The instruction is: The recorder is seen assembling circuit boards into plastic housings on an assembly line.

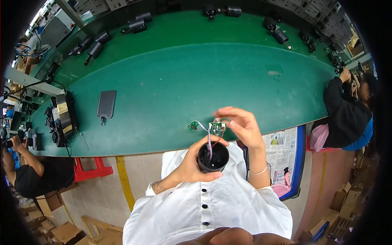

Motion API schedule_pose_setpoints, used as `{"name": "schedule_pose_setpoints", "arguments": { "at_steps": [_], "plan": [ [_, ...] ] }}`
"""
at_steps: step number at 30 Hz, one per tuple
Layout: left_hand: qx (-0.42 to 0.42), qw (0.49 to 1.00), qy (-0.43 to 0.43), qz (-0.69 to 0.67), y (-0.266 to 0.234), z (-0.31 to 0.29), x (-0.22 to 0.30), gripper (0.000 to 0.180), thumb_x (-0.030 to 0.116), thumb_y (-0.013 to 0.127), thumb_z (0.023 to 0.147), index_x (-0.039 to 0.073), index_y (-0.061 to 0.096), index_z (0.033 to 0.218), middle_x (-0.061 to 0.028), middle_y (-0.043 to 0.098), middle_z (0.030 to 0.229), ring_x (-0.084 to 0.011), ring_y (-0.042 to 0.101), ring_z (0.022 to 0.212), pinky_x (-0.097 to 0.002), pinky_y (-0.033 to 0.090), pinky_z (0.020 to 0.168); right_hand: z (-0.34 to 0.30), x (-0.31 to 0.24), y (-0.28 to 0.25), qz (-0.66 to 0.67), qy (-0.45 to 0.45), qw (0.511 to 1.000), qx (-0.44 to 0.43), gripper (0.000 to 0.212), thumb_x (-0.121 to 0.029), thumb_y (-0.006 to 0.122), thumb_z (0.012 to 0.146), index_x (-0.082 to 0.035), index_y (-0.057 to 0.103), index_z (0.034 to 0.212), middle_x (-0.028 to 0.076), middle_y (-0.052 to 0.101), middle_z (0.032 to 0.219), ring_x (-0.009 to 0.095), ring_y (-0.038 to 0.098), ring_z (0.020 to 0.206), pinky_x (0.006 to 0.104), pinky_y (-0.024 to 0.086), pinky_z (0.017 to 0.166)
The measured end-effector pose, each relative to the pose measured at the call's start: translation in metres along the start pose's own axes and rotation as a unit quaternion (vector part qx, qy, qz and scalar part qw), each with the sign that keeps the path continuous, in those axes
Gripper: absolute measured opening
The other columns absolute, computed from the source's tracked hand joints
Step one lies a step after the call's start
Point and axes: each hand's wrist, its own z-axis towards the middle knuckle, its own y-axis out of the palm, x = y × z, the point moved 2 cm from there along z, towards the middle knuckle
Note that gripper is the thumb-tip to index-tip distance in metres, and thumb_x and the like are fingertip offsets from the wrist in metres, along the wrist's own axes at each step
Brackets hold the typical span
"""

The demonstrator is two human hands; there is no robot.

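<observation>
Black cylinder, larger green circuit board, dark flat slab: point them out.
Black cylinder point(220, 156), head view: dark inside surface.
Larger green circuit board point(216, 129), head view: face, near middle.
Dark flat slab point(107, 104), head view: middle of top.

The cylindrical housing point(213, 166) is black, the circuit board point(217, 129) and the smaller board point(193, 125) green, the cable point(209, 141) pale lilac and the thin wire point(220, 138) red. Green covers the tabletop point(163, 90), where a flat slab point(106, 104) shows dark grey. The shirt point(179, 212) is plain white with dark buttons point(204, 206), the stool point(100, 167) red, the floor stripe point(124, 183) yellow.
</observation>
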Motion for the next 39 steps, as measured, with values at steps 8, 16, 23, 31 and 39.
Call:
{"name": "schedule_pose_setpoints", "arguments": {
  "at_steps": [8, 16, 23, 31, 39],
  "plan": [
    [-0.044, 0.999, -0.026, -0.004, 0.001, -0.006, 0.007, 0.062, 0.010, 0.077, 0.059, 0.001, 0.052, 0.115, -0.0074, 0.061, 0.102, -0.0160, 0.056, 0.083, -0.0280, 0.043, 0.082, -0.014, 0.023, -0.007, 0.165, 0.000, 0.984, -0.069, 0.013, -0.005, 0.066, 0.081, 0.001, 0.064, 0.093, 0.016, 0.062, 0.094, 0.021, 0.059, 0.081, 0.0299, 0.048, 0.075],
    [-0.066, 0.995, -0.064, 0.040, 0.003, -0.005, 0.009, 0.056, 0.009, 0.077, 0.060, 0.001, 0.053, 0.110, -0.0077, 0.061, 0.100, -0.0163, 0.056, 0.082, -0.0276, 0.043, 0.081, -0.012, 0.009, -0.011, 0.103, -0.113, 0.987, -0.054, 0.006, 0.001, 0.068, 0.079, 0.001, 0.064, 0.084, 0.008, 0.061, 0.081, 0.012, 0.053, 0.070, 0.0224, 0.044, 0.066],
    [-0.094, 0.993, -0.074, 0.020, 0.003, -0.004, 0.006, 0.059, 0.010, 0.079, 0.057, 0.001, 0.051, 0.108, -0.0097, 0.061, 0.094, -0.0190, 0.057, 0.079, -0.0296, 0.045, 0.076, -0.009, 0.010, 0.015, -0.062, 0.114, 0.991, -0.004, 0.005, -0.005, 0.059, 0.085, -0.003, 0.060, 0.080, 0.004, 0.058, 0.074, 0.006, 0.048, 0.063, 0.0191, 0.040, 0.060],
    [-0.060, 0.976, -0.024, -0.209, 0.000, -0.003, 0.002, 0.068, 0.011, 0.083, 0.053, 0.000, 0.049, 0.110, -0.0085, 0.060, 0.092, -0.0217, 0.058, 0.076, -0.0322, 0.046, 0.074, -0.033, 0.038, 0.057, 0.355, 0.237, 0.898, 0.110, 0.008, -0.003, 0.056, 0.089, -0.002, 0.061, 0.095, 0.006, 0.064, 0.082, 0.008, 0.055, 0.063, 0.0175, 0.046, 0.061],
    [0.027, 0.999, -0.010, 0.030, -0.007, -0.003, 0.008, 0.067, 0.008, 0.080, 0.055, 0.001, 0.046, 0.112, -0.0090, 0.062, 0.087, -0.0185, 0.058, 0.075, -0.0298, 0.046, 0.075, -0.021, 0.025, 0.025, 0.095, -0.059, 0.987, 0.117, 0.013, 0.001, 0.065, 0.079, -0.004, 0.062, 0.090, 0.010, 0.063, 0.087, 0.016, 0.057, 0.072, 0.0231, 0.047, 0.065]
  ]
}}
